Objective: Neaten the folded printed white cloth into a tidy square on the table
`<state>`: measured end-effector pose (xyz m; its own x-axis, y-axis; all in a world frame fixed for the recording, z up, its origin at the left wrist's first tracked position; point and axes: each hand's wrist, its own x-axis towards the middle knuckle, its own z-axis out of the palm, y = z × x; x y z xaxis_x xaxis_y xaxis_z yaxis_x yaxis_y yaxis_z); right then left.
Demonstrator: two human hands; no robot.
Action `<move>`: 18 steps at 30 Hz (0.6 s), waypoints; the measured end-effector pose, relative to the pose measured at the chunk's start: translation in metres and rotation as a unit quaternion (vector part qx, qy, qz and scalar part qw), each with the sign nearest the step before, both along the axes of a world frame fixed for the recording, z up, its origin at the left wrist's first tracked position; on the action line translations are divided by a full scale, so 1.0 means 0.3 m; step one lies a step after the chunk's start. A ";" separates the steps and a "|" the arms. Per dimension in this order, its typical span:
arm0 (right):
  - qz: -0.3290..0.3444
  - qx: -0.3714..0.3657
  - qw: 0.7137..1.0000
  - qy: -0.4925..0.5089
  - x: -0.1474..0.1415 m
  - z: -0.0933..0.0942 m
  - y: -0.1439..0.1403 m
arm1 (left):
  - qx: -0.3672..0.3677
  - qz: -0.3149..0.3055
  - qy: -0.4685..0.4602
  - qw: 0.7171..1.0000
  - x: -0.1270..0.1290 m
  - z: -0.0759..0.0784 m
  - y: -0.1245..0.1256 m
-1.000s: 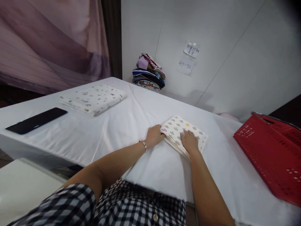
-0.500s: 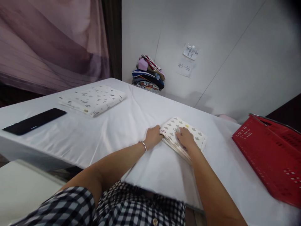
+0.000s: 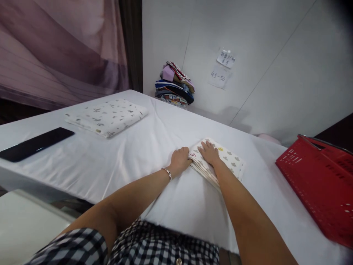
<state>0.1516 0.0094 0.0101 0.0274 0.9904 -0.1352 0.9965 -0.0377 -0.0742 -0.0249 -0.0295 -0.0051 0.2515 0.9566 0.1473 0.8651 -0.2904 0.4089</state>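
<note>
While a flat black phone and a soft folded speckled cloth lie far left on the smooth white table, the left hand curls against the small folded patterned cloth, mid-table, long axis slanting away rightward; the right hand presses flat atop it, gripping nothing. A slotted red basket stands right.

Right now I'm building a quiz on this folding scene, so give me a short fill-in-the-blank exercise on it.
1. Both hands rest on the folded ____ with the cloud print.
2. The basket at the table's right is ____ in colour.
3. The left hand has a ____ at its wrist.
4. The dark phone lies on the ____ tablecloth.

Missing words: cloth; red; bracelet; white
</note>
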 end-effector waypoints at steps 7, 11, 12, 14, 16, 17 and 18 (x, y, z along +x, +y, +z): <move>0.000 0.002 1.000 0.008 0.008 0.000 0.007 | 0.013 -0.009 0.006 1.000 0.005 -0.009 0.000; 0.000 0.002 1.000 0.001 0.008 0.001 0.010 | 0.022 -0.014 0.008 1.000 0.007 -0.013 -0.002; 0.000 0.000 1.000 -0.003 0.007 0.001 0.011 | 0.024 -0.014 0.009 1.000 0.007 -0.013 -0.002; 0.001 -0.002 1.000 -0.010 0.007 0.000 0.011 | 0.025 -0.016 0.011 1.000 0.007 -0.013 -0.004; 0.000 -0.001 1.000 -0.010 0.007 -0.001 0.011 | 0.025 -0.018 0.014 0.999 0.007 -0.012 -0.005; 0.000 0.001 1.000 -0.008 0.007 -0.001 0.010 | 0.025 -0.019 0.015 0.999 0.007 -0.012 -0.006; -0.001 0.002 1.000 -0.005 0.007 -0.002 0.010 | 0.024 -0.020 0.016 0.999 0.007 -0.011 -0.007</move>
